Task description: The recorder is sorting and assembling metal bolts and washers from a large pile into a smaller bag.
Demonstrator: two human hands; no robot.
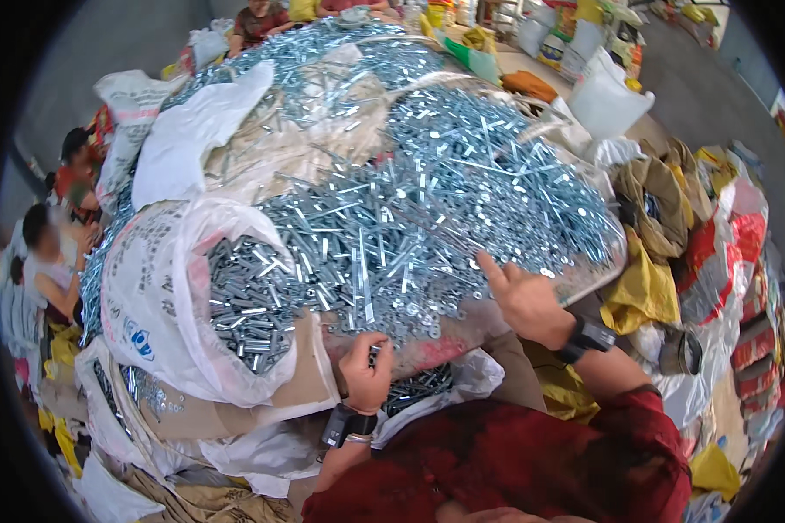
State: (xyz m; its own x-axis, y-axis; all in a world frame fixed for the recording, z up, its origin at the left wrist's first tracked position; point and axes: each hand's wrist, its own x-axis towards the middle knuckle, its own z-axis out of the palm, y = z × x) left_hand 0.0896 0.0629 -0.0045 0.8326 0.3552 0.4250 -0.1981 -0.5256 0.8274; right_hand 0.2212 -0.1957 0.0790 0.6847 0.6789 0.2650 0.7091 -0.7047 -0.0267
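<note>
My left hand [366, 373] is closed at the near edge of the heap, its fingers curled round a small shiny metal piece [374, 352]. Whether that piece is a nut or a sleeve I cannot tell. To the right, my right hand [530, 303] hovers low over the loose hardware. Its index finger stretches to the metal pieces while the other fingers bend; nothing shows in it. A wide heap of silvery bolts, rods, nuts and washers [427, 209] spreads in front of both hands. Beside my left hand, an open white sack [148, 288] spills short metal sleeves [251, 305].
Several people sit along the left side and far end, one in a light top [52, 270]. Beneath my left hand lies a cardboard flap [310, 357]. Yellow cloth [641, 292], brown sacks [658, 205] and a round tin [680, 353] crowd the right side.
</note>
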